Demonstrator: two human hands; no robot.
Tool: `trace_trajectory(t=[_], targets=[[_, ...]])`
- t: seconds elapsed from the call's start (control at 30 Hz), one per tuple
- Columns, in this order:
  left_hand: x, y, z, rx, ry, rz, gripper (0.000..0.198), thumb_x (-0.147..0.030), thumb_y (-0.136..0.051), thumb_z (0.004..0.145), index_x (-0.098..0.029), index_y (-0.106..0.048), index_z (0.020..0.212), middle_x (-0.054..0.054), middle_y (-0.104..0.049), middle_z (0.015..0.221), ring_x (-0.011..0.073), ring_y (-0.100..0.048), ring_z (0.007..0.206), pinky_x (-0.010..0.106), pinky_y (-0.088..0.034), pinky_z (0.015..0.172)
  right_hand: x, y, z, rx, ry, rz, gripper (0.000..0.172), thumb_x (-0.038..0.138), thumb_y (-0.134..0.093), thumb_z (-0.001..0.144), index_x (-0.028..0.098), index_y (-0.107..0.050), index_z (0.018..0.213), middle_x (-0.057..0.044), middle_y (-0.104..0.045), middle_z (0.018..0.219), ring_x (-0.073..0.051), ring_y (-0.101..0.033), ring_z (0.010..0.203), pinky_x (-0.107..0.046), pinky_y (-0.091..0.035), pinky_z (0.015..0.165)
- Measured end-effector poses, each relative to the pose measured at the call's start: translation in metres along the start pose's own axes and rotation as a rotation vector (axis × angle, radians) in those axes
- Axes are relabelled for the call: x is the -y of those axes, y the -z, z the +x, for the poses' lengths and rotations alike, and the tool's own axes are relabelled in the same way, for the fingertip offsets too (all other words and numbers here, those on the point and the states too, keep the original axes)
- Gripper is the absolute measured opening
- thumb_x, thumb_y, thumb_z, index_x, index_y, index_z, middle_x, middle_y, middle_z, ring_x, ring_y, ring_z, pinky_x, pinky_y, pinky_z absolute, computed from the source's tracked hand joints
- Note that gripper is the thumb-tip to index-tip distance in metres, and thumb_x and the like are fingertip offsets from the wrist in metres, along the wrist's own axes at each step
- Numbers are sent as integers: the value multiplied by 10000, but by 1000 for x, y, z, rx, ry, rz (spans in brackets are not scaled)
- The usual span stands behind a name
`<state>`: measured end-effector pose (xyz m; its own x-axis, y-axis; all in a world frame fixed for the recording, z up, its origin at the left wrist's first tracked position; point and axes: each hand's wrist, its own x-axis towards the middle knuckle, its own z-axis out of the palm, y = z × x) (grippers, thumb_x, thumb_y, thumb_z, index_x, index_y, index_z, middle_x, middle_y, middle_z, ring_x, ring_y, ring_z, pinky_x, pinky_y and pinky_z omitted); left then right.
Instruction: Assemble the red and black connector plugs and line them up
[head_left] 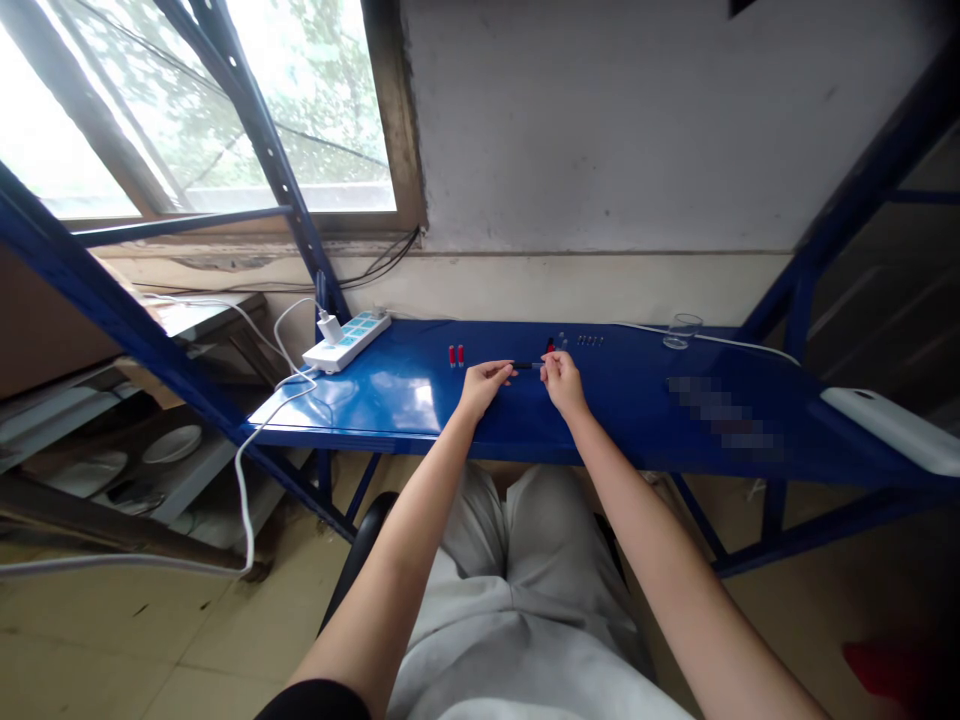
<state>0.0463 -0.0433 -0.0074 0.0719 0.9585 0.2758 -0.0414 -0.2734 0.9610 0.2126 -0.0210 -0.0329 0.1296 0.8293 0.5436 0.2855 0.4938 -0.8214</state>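
A slim black cylindrical tube [523,366] is being held crosswise over the glossy blue metal table [390,405]: its left end is being pinched by the left hand [487,385], its paler right end by the right hand [561,380]. Beyond the tube and well to its right, a clear round glass cup [682,331] is being supported by the table; whether anything is being contained in it cannot be told. Left of the tube, two short red cylinders [456,355] with pale ends are being borne side by side. Beyond the tube's right end, a row of tiny metallic pieces [590,341] is being displayed. Far left of the tube, a white plug [328,328] is being held in a white power strip with light-blue sockets [347,342].
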Motion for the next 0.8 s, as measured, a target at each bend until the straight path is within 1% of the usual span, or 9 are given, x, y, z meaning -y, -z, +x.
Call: trace_trajectory(t=[0.17, 0.33, 0.5, 0.8], targets=[[7, -3, 1, 37, -23, 47, 347, -343, -664, 701, -88, -680, 935, 99, -699, 779, 123, -601, 617, 269, -492, 642, 4, 0, -3, 61, 22, -84, 301, 461, -347, 866, 202, -495, 899, 24, -508, 574, -119, -478, 506, -260, -399, 572], [13, -4, 3, 60, -69, 122, 365, -398, -630, 721, -103, -677, 931, 84, -690, 752, 125, -602, 622, 261, -493, 635, 8, 1, -4, 30, 14, -131, 309, 462, -328, 866, 201, -494, 881, 17, -521, 567, -132, -496, 516, -271, -406, 595], [13, -3, 3, 41, -124, 219, 351, -418, -622, 718, -110, -670, 878, 77, -677, 727, 125, -595, 626, 243, -477, 614, 11, 2, -5, 27, 16, -177, 306, 448, -316, 869, 200, -496, 878, 9, -534, 576, -137, -506, 524, -274, -408, 609], [12, -3, 3, 20, -137, 250, 327, -427, -614, 717, -117, -658, 814, 64, -660, 685, 115, -576, 593, 229, -457, 585, 9, 2, -5, 27, 5, -179, 288, 439, -334, 869, 200, -491, 905, 13, -535, 571, -141, -521, 537, -273, -411, 619]])
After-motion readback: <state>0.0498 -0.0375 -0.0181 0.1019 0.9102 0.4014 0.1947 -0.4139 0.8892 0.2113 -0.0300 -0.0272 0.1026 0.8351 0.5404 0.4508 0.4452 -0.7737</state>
